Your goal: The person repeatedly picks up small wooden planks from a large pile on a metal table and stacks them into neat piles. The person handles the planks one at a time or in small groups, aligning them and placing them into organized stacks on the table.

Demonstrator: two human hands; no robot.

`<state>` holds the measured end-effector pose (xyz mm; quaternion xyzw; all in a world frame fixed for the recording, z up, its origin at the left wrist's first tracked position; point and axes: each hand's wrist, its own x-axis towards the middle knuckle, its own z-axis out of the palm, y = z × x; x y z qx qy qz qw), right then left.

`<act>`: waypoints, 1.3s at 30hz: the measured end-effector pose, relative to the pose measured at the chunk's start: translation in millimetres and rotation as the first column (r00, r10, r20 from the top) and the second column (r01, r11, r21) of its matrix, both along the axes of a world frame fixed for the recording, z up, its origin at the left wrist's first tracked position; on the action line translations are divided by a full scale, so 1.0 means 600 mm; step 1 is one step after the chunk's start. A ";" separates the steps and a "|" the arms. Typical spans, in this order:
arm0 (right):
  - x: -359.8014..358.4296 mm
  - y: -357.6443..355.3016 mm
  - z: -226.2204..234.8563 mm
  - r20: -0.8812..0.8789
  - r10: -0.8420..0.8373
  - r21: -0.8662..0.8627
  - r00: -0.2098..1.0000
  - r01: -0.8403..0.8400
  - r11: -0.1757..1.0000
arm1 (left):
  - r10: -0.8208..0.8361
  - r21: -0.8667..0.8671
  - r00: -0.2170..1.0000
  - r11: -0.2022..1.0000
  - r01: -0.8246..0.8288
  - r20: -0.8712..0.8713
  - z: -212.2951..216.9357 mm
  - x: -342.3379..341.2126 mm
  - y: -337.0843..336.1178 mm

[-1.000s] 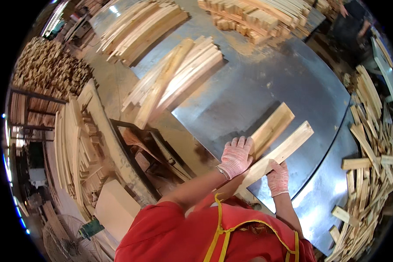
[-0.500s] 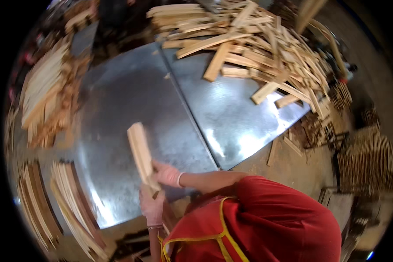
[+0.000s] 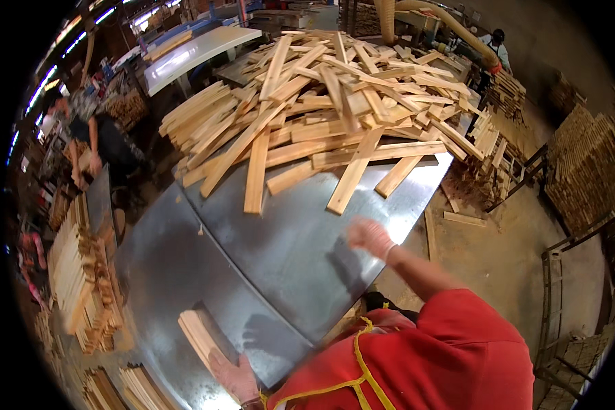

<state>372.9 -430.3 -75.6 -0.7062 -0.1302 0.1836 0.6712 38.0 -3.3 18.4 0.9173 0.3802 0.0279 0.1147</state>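
Note:
My left hand [image 3: 234, 377], in a pale pink glove, grips the near end of a small bundle of wooden strips [image 3: 199, 337] at the near left of the metal table [image 3: 253, 239]. The strips lie side by side, low over the tabletop. My right hand [image 3: 369, 236], gloved the same way, is raised above the right half of the table. Its fingers are smeared by motion, and no wood shows in it. Just beyond it, a big loose pile of wooden strips [image 3: 348, 137] covers the table's far part, some ends pointing toward me.
Stacked strips [image 3: 78, 273] stand left of the table, with more bundles [image 3: 143, 386] at the near left. Tall wood stacks [image 3: 588, 171] and a metal rack [image 3: 552, 294] are on the right. One person [image 3: 99, 147] works at far left; another [image 3: 497, 49] is at far right.
My right hand has let go of the strips and swung forward and right toward the pile. My left hand has kept the strips, now lower left in view. The view has tilted up.

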 end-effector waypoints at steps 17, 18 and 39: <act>0.578 -0.266 0.135 -0.699 -0.422 0.279 0.578 0.763 0.583 | -0.122 -0.832 0.884 0.301 0.466 0.451 0.125 1.078 -0.573; 0.577 -0.250 0.130 -0.640 -0.388 0.363 0.663 0.706 0.608 | -0.059 -0.862 0.914 0.313 0.400 0.402 0.130 1.103 -0.602; -0.046 0.043 0.085 -0.597 0.344 -0.162 0.725 -0.529 0.833 | 0.366 -0.974 0.909 -0.025 0.224 0.199 -0.043 0.265 -0.364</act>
